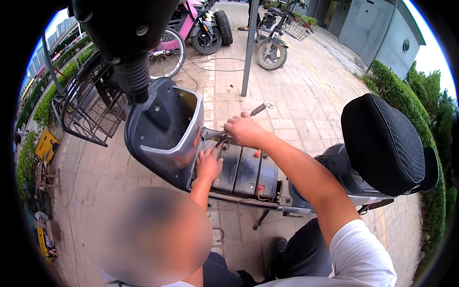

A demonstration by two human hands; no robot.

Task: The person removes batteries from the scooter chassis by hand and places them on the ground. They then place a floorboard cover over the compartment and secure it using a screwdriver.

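Note:
My right hand (243, 130) is closed round a slim tool at the front end of a scooter's open battery bay. Its dark handle (258, 110) juts out beyond my fingers on the far side; its working end is hard to make out. Beside it, my left hand (209, 163) rests with fingers extended at the bay's front edge, holding nothing I can see. Dark cables lie between the two hands. Several grey-black batteries (246, 171) stand side by side in the bay, some with red terminal caps (260, 188). A blurred patch covers part of my left arm.
The scooter's front storage panel (165, 119) rises left of my hands, under its dark steering column (129, 52). Its black seat (382, 143) is at right. A grey pole (249, 48), a parked bike with a basket (272, 52) and a pink scooter (191, 24) stand beyond.

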